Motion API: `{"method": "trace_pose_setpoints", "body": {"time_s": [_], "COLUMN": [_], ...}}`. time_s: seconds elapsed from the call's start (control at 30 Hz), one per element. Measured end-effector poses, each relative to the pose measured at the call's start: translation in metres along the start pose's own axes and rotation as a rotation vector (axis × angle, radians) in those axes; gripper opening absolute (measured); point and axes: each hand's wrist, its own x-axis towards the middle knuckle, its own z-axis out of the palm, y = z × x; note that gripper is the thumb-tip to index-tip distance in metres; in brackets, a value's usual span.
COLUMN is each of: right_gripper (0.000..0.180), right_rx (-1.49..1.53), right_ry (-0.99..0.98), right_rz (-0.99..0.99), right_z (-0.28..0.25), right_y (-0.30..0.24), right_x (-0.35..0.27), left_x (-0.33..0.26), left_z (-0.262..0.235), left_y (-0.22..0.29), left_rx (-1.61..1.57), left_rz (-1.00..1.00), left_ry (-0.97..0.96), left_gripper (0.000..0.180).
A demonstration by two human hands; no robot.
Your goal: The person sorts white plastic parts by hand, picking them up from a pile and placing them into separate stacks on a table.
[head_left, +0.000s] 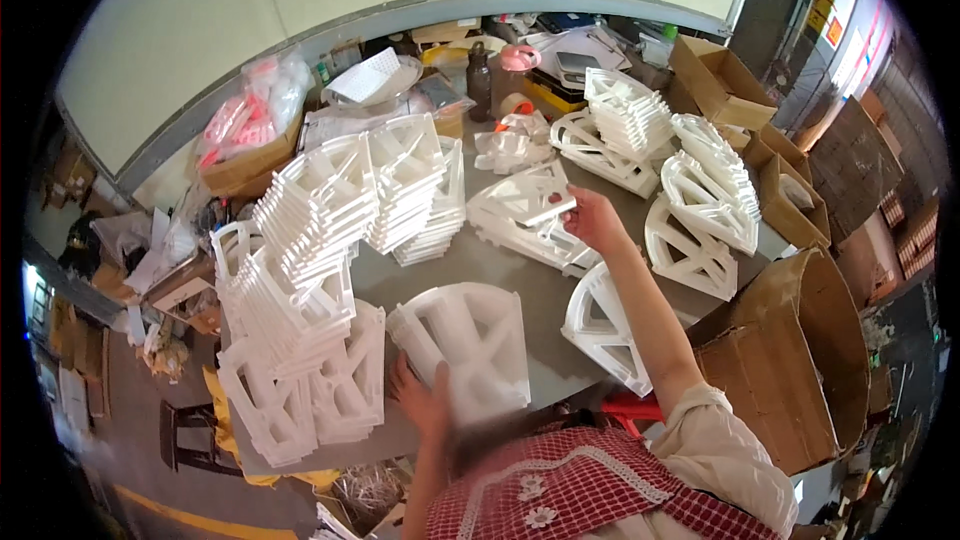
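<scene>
My right hand (592, 218) reaches out over the grey table (540, 290) and grips the edge of a white fan-shaped foam piece (520, 198) lying on a low pile of the same pieces. My left hand (422, 398) rests with fingers spread on the near corner of another stack of white foam pieces (470, 335) at the table's front edge. A single foam piece (600, 325) lies just right of that stack, under my right forearm.
Tall leaning stacks of foam pieces (320, 230) fill the left side, more stacks (630, 115) stand at the back right. Open cardboard boxes (790, 360) sit to the right. A dark bottle (479, 80), tape and clutter line the far edge.
</scene>
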Motion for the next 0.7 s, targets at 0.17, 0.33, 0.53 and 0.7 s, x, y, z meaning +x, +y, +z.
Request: {"method": "trace_pose_setpoints", "body": {"time_s": [0.17,0.33,0.53,0.7], "right_gripper": [0.020,0.036,0.062,0.065], "right_rx": [-0.170,-0.995,-1.728,-1.748], "right_ry": [-0.062,-0.040,-0.322,-0.542], "right_rz": [-0.212,-0.294,-0.463,-0.262], "right_z": [0.074,0.145,0.147,0.153], "right_y": [0.009,0.034,0.129,0.178], "right_x": [-0.067,-0.151,-0.159,-0.163], "left_x": [-0.001,-0.003,-0.002,0.001], "left_z": [0.005,-0.003,-0.002,0.002], "left_y": [-0.010,-0.006,-0.005,-0.006], "left_rx": [0.102,0.059,0.004,0.036], "left_rz": [0.026,0.036,0.037,0.097], "left_ry": [0.036,0.044,0.044,0.065], "left_gripper": [0.078,0.077,0.077,0.076]}}
